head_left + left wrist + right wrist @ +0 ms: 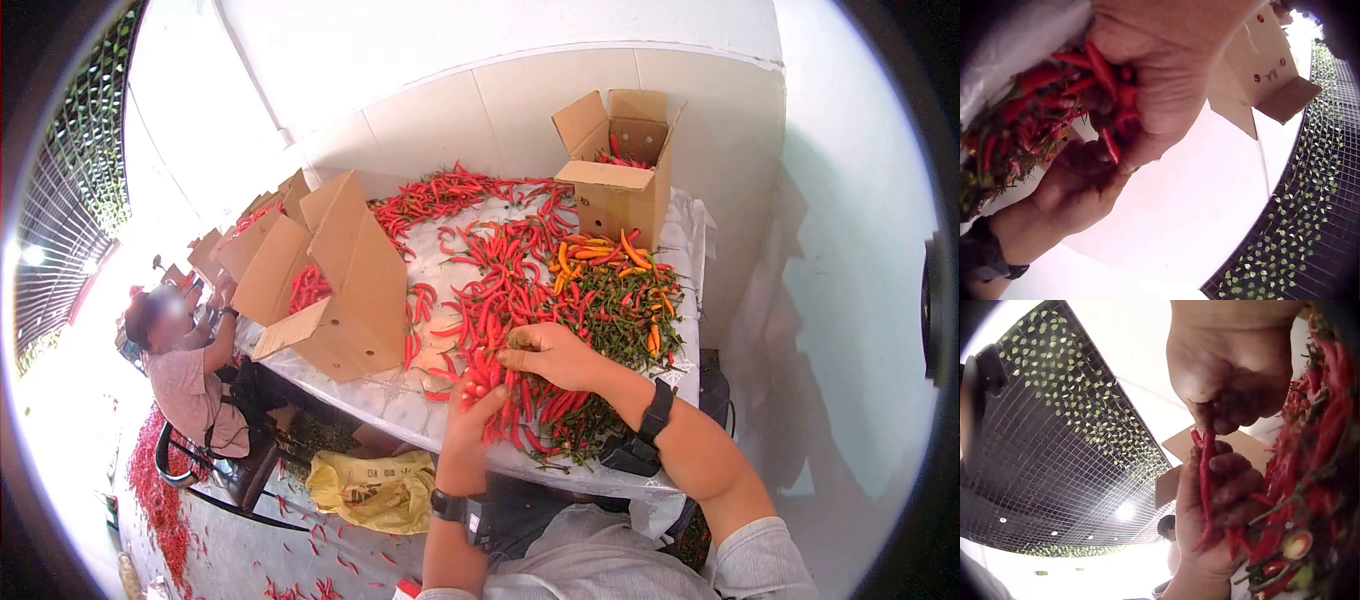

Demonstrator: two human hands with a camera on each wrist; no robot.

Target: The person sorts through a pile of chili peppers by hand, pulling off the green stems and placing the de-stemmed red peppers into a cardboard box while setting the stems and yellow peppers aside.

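My left hand holds several red chillies in its curled fingers, over the near edge of the pile. Close above it, my right hand pinches the end of a red chilli between thumb and fingers, clearest in the right wrist view, where this hand is at the top. In the left wrist view red chillies show inside the left hand, and the right hand meets it from below. Red chillies and green stems lie around both hands.
An open cardboard box with red chillies stands left on the covered table; another box stands at the back right. Orange chillies lie near it. A yellow sack is on the floor. A seated person works at the left.
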